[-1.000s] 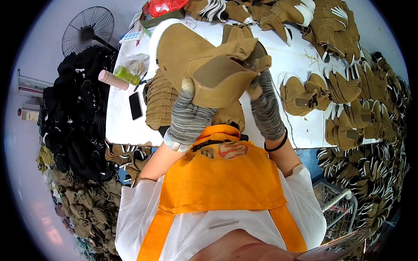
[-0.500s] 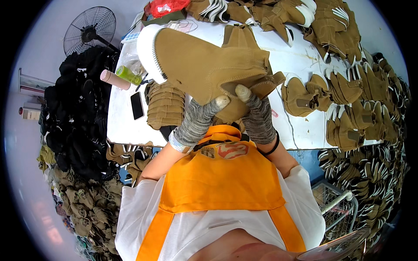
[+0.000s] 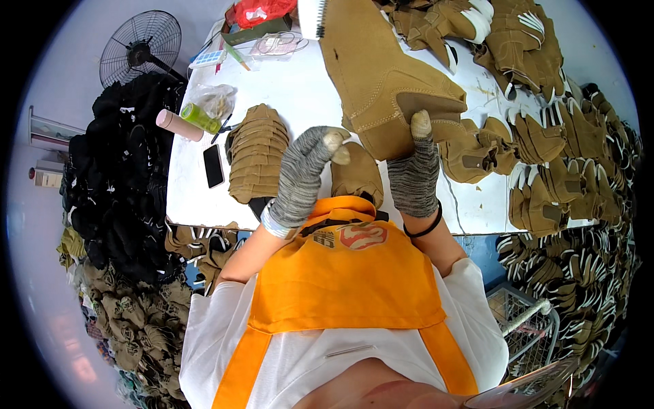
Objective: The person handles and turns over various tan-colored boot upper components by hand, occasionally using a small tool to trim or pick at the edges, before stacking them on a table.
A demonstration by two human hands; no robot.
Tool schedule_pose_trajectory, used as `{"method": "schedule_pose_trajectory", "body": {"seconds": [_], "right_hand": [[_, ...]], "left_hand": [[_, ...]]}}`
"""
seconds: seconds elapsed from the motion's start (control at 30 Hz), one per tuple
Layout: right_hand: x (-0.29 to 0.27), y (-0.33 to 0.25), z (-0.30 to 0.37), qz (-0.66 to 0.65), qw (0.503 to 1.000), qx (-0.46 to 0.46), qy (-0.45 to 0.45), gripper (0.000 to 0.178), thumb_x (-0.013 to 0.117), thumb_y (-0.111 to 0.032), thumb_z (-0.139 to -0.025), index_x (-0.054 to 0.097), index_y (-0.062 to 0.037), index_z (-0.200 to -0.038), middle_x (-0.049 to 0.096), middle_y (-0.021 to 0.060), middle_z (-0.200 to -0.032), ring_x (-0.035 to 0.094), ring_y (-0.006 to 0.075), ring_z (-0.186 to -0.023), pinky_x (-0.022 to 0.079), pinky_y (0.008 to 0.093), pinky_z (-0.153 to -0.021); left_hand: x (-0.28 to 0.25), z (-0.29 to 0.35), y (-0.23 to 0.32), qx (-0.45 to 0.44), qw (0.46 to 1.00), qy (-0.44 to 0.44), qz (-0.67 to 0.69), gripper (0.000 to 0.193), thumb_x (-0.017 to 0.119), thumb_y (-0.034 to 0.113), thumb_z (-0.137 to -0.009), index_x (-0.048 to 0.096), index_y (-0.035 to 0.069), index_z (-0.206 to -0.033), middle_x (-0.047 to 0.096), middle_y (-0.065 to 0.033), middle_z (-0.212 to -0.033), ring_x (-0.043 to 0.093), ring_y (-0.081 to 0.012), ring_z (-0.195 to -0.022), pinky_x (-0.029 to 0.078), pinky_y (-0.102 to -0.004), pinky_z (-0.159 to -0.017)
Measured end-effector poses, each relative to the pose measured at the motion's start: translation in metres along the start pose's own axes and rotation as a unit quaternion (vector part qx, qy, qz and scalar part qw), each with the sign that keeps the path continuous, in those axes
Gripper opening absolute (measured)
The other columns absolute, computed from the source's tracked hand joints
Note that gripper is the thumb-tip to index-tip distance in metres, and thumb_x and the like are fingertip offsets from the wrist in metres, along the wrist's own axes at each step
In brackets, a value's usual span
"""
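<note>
A brown suede boot upper with a white toe end and stitched seams is held up over the table. My right hand, in a grey knitted glove, grips it at the lower right, with the thumb lying on the dark panel. My left hand, gloved the same way, stands apart from it on the left. Its fingers are curled together, and whether anything small is between them is hidden. Between my hands another brown upper rests at the table's front edge. A stack of brown uppers lies just left of my left hand.
On the white table are a black phone, a pink bottle, a green bottle and a box with a red bag. Brown uppers crowd the right side. Black uppers and a fan stand left.
My left hand has let go of the upper and drawn slightly left and down. The upper has swung up and to the right in my right hand, uncovering the stack and the upper beneath.
</note>
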State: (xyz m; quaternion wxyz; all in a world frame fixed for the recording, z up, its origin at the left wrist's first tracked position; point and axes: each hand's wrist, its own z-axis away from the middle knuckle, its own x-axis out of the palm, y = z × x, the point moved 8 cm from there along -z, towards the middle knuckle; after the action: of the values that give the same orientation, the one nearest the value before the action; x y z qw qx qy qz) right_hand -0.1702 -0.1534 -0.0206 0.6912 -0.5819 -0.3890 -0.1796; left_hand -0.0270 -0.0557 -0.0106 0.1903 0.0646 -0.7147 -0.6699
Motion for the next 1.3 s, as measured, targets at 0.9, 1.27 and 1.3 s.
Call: {"method": "schedule_pose_trajectory", "body": {"seconds": [0.9,1.27,1.3], "right_hand": [[0.052,-0.078,0.035,0.564,0.602,-0.519,-0.224,0.051,0.081,-0.023,-0.059,0.063,-0.0250,-0.106,0.052,0.0099,-0.126,0.048,0.0345,-0.118,0.025,0.0532,-0.105],[0.035,-0.079,0.031,0.577,0.612,-0.502,-0.200,0.050,0.079,-0.020,-0.063,0.062,-0.0267,-0.109,0.052,0.0096,-0.126,0.047,0.0339,-0.119,0.029,0.0499,-0.104],[0.033,-0.078,0.030,0.565,0.622,-0.503,-0.203,0.051,0.079,-0.019,-0.063,0.061,-0.0264,-0.110,0.052,0.0099,-0.126,0.047,0.0337,-0.119,0.031,0.0494,-0.103]], "left_hand": [[-0.103,-0.011,0.038,0.132,0.931,0.092,0.329,0.063,0.062,0.034,-0.087,0.036,-0.001,-0.133,0.045,-0.0141,-0.130,0.044,-0.0289,-0.120,0.036,-0.0460,-0.104],[-0.110,-0.002,0.049,0.155,0.919,0.085,0.352,0.055,0.057,0.030,-0.091,0.038,0.000,-0.132,0.045,-0.0153,-0.130,0.043,-0.0292,-0.121,0.034,-0.0455,-0.105],[-0.106,-0.002,0.051,0.161,0.926,0.095,0.327,0.056,0.059,0.032,-0.090,0.039,0.000,-0.131,0.046,-0.0148,-0.129,0.044,-0.0283,-0.120,0.035,-0.0445,-0.104]]}}
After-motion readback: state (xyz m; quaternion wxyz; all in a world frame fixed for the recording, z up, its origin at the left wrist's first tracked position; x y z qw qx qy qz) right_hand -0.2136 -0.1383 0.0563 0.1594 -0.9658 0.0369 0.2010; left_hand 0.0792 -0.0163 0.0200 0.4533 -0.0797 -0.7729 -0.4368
